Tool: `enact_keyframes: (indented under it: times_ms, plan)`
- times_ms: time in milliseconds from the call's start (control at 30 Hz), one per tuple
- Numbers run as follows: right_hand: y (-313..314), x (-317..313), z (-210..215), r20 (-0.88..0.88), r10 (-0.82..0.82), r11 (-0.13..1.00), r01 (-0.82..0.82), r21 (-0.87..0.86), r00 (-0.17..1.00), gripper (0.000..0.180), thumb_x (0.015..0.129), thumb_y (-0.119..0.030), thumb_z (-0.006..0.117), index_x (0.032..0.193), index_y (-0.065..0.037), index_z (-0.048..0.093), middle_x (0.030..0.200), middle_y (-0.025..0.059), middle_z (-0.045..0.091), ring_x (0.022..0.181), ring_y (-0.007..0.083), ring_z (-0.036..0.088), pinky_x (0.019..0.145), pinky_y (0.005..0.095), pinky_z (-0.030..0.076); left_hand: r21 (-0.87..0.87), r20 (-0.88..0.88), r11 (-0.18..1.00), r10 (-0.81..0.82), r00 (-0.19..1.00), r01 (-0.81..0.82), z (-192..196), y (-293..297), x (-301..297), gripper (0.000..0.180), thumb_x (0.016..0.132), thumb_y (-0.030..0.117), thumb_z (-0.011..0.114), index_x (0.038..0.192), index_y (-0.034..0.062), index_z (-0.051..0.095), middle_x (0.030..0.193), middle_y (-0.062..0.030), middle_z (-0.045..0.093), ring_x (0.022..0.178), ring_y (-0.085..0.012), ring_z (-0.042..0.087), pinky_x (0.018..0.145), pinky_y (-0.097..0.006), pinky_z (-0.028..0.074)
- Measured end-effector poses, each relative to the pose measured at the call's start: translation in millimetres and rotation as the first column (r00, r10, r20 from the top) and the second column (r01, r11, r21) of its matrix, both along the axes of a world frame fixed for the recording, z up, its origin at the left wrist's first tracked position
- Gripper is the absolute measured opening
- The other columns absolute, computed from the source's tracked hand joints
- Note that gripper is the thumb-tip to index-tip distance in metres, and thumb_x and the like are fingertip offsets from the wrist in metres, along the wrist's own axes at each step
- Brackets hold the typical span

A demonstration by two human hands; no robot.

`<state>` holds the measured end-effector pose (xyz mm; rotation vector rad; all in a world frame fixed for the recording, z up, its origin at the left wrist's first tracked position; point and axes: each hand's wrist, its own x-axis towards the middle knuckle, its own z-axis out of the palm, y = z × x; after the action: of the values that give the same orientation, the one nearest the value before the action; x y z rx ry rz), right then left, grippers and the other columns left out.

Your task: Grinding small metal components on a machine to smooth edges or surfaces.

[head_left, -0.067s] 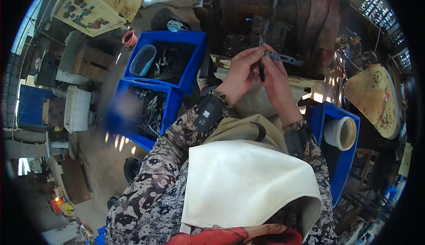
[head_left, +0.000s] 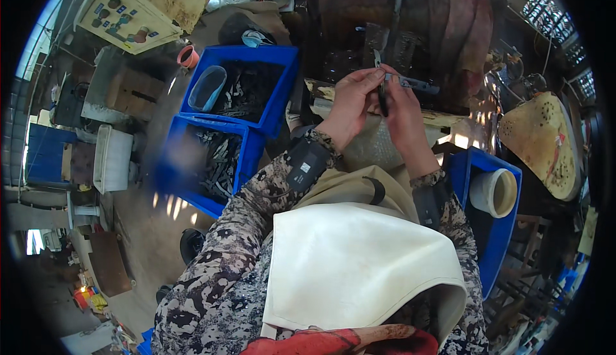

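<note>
In front of me my left hand (head_left: 350,103) and my right hand (head_left: 404,114) meet, fingers closed. Between their fingertips is a slim piece with a bright, pointed metal tip (head_left: 377,57) and a dark lower end (head_left: 383,103); its exact kind is too small to make out. My left thumb and forefinger pinch it from one side, while the right fingers close round its lower part. A flat grey metal strip with holes (head_left: 420,85) juts out to the right behind my right fingers. Whether that hand holds the strip I cannot tell.
Blue bins (head_left: 256,127) at the left hold many dark metal pieces; a clear oval container (head_left: 208,88) sits in the farther one. On the right a white bucket (head_left: 493,193) stands in another blue bin (head_left: 459,174). Ahead, an upright metal rod (head_left: 398,2) rises from the dark workbench (head_left: 333,37).
My right fingers have shifted slightly upward and now cover more of the metal strip. The slim piece's tip has tilted a little to the left. My left hand is almost still.
</note>
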<state>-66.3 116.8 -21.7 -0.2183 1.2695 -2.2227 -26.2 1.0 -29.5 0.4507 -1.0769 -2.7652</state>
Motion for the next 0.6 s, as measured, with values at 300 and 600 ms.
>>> enact_keyframes:
  times_ms: [300, 600]
  plan:
    - [43, -58, -4, -0.669, 0.062, 0.911, 0.231, 0.341, 0.741, 0.035, 0.097, -0.027, 0.053, 0.124, -0.006, 0.058, 0.108, 0.0078, 0.06, 0.093, 0.0166, 0.058, 0.081, 0.0336, 0.05, 0.091, -0.044, 0.94, 0.333, 0.942, -0.328, 2, -21, -30, 0.013, 0.095, 0.009, 0.057, 0.105, 0.0016, 0.06, 0.095, -0.0052, 0.063, 0.077, -0.0152, 0.066, 0.06, -0.028, 0.049]
    - [152, -128, 71, -0.832, 0.318, 0.543, 0.632, 0.552, 0.454, 0.013, 0.089, -0.011, 0.059, 0.1, -0.004, 0.06, 0.092, 0.0089, 0.064, 0.089, 0.0231, 0.06, 0.075, 0.0352, 0.048, -0.828, -0.333, 0.307, 0.405, 0.852, -0.469, -59, -88, -49, 0.021, 0.086, -0.002, 0.053, 0.099, 0.0045, 0.068, 0.091, -0.0078, 0.063, 0.069, -0.021, 0.062, 0.06, -0.031, 0.048]
